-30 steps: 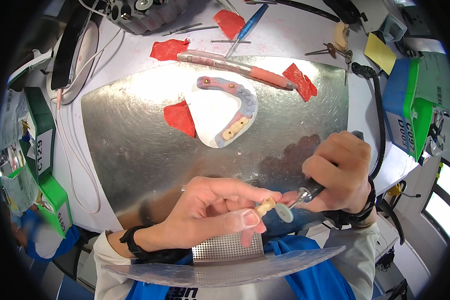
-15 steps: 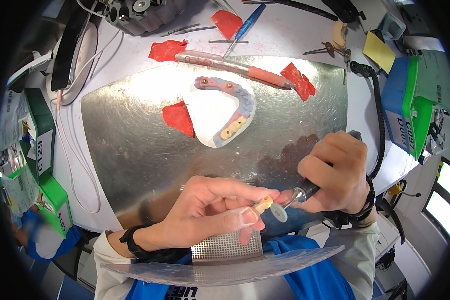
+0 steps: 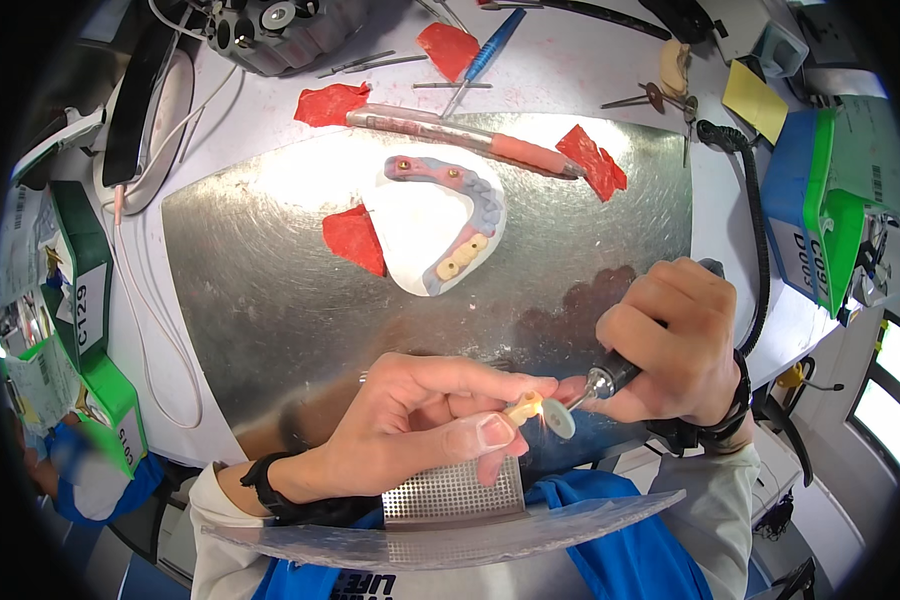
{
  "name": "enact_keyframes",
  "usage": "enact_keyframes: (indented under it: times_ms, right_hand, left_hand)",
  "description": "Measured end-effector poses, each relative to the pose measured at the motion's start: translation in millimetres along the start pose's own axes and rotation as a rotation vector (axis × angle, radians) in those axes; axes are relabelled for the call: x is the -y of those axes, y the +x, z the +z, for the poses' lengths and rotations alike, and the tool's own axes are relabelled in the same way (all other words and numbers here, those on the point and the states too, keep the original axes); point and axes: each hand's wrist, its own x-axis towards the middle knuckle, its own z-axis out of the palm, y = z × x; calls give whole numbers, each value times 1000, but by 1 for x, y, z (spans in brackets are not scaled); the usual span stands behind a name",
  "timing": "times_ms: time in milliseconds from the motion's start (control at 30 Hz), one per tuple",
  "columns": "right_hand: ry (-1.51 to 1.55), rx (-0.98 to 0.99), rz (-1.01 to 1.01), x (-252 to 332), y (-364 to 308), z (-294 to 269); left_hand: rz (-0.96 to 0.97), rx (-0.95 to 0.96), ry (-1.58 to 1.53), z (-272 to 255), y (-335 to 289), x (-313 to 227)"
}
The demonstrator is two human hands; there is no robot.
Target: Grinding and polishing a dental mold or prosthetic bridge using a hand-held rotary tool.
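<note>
Between thumb and fingers, my left hand (image 3: 420, 415) pinches a small cream-coloured dental bridge (image 3: 523, 407). My right hand (image 3: 670, 340) is wrapped round a black and silver rotary handpiece (image 3: 610, 378). The pale round grinding disc (image 3: 559, 420) at its tip meets the end of the bridge, where a bright orange glow and sparks show. Beyond my hands, a white dental model (image 3: 420, 225) with a grey and pink arch lies on the metal plate (image 3: 270, 290). Two brass-coloured implant sites and cream teeth show on that arch.
Red sheet scraps (image 3: 352, 238) and a pink-gripped pen (image 3: 460, 135) lie around the model. A blue-handled tool (image 3: 495, 48) is farther back. Green and blue bins (image 3: 805, 220) stand at both sides. A coiled black cord (image 3: 755, 210) runs down the right. A perforated metal panel (image 3: 455, 490) sits below my left hand.
The disc has come against the bridge's end, and a glow with sparks now shows there. Both hands keep nearly the same place; the whole view has shifted slightly.
</note>
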Motion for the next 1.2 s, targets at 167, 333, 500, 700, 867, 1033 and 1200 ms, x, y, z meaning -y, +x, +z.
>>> enact_keyframes:
  times_ms: [167, 333, 500, 700, 867, 1033, 1200]
  right_hand:
    - [1, 42, 0, -1, 0, -1]
    - [4, 44, -8, -1, 0, -2]
    - [-12, 52, -14, 0, 1, -3]
    - [17, 5, 44, -3, 1, -5]
    - [-45, -21, -35, -1, -1, 0]
    - [14, 15, 25, 1, 1, -4]
    - [285, -27, 362, 15, 3, -12]
  left_hand:
    - [23, -30, 13, 0, 0, 2]
    - [21, -25, 50, -1, 0, 3]
    - [38, -23, 35, 1, 1, 2]
    - [18, -12, 12, 1, 1, 1]
    - [38, -89, 56, 9, 4, 0]
    - [57, -120, 44, 12, 3, -1]
    - [120, -226, 153, 22, 9, 0]
